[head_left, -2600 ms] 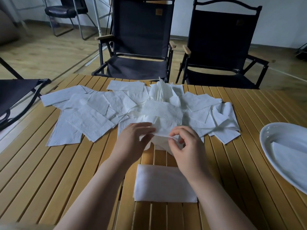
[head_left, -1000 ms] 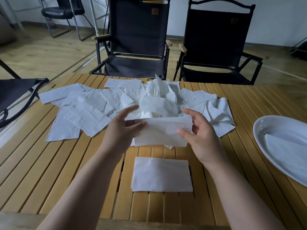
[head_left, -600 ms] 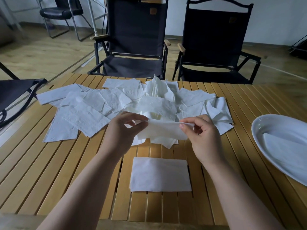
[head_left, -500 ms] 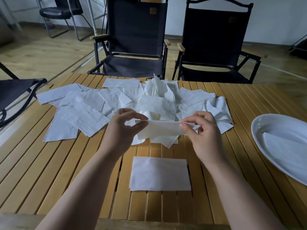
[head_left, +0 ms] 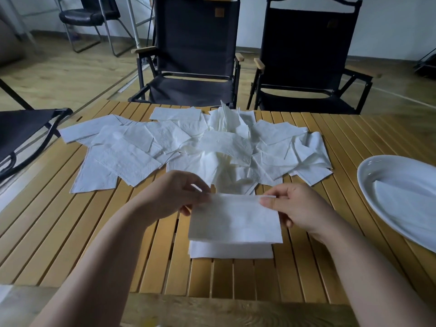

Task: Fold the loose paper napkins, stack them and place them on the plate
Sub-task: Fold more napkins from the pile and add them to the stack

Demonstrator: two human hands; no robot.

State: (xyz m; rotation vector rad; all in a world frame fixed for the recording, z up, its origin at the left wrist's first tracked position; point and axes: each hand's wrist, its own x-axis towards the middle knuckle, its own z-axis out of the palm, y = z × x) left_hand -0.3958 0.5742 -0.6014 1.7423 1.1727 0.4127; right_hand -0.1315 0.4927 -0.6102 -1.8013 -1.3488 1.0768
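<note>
Over the near side of the slatted wooden table, both hands hold a folded paper napkin. The left hand pinches its far left corner between thumb and fingers, and the right hand pinches the far right corner. That soft white rectangle covers most of a second folded napkin lying flat on the slats; contact between them can't be told. Beyond, a rumpled heap of loose embossed napkins sprawls. Off right, a glossy white oval plate carries one folded napkin.
</note>
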